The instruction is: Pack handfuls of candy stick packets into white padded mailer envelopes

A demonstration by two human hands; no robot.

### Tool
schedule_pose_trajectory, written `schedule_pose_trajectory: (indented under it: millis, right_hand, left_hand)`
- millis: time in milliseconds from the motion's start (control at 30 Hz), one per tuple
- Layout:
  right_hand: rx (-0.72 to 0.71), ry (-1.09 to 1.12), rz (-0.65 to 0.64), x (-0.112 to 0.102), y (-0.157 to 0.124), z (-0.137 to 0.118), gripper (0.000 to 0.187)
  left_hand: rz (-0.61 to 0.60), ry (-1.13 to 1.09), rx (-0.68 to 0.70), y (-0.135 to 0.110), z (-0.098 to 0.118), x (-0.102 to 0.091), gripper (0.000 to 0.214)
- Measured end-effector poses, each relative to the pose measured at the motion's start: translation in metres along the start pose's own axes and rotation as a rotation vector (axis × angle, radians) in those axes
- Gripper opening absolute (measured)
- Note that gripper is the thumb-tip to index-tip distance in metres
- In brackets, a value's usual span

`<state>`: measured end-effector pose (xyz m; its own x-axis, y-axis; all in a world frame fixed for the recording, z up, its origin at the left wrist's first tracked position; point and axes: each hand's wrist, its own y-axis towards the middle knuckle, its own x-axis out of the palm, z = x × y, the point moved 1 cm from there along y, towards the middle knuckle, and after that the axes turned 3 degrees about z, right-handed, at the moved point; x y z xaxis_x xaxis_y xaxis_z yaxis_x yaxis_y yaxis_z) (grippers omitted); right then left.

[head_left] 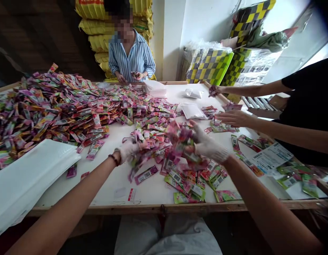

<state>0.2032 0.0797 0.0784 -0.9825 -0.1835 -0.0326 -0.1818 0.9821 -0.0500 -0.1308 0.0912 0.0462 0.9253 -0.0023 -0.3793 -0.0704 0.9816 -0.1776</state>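
Note:
Small printed stick sachets (pixel 146 175) lie loose over the white table in front of me. My left hand (pixel 128 148), in a pale glove with a dark bracelet at the wrist, holds a few sachets, blurred by motion. Across from it, my gloved right hand (pixel 210 143) has its thumb raised and a blurred bunch of pink and green sachets (pixel 178 136) against its palm and fingers. Some of that bunch overlaps the sachets below, so its exact edge is unclear. More sachets spread beneath and between both hands.
A large sachet heap (pixel 55 106) covers the table's left. White mailer bags (pixel 33 177) are stacked at near left, more bags (pixel 155 88) at the back. Filled white pouches (pixel 193 111) lie right of centre. A co-worker's hands (pixel 232 118) hold sachets at right; another person (pixel 130 56) stands opposite.

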Motion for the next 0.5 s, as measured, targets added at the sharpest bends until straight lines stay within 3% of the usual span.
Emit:
schedule_pose_trajectory:
  millis: [100,167,267,367,433,500]
  right_hand:
    - [0.044,-0.488,0.018,-0.046,-0.047,0.036,0.119]
    - [0.17,-0.747,-0.034,-0.051,-0.074,0.067,0.118]
    - [0.199,-1.164,-0.028,-0.022,-0.089,0.101,0.119]
    - [0.035,-1.334,-0.075,0.017,-0.076,0.113,0.112]
    - [-0.066,-1.351,-0.17,0.024,-0.06,0.111,0.106]
    - [-0.049,-1.375,-0.223,0.011,-0.047,0.105,0.098]
  left_hand:
    - [0.212,0.477,0.151,-0.023,-0.036,-0.015,0.087]
    - [0.204,0.629,0.254,-0.043,-0.051,-0.002,0.085]
    - [0.038,0.836,0.338,-0.067,-0.056,0.043,0.091]
    - [-0.165,1.005,0.482,-0.068,-0.053,0.08,0.099]
    - [-0.248,1.074,0.528,-0.055,-0.054,0.081,0.09]
    - [-0.238,1.14,0.463,-0.041,-0.058,0.063,0.077]
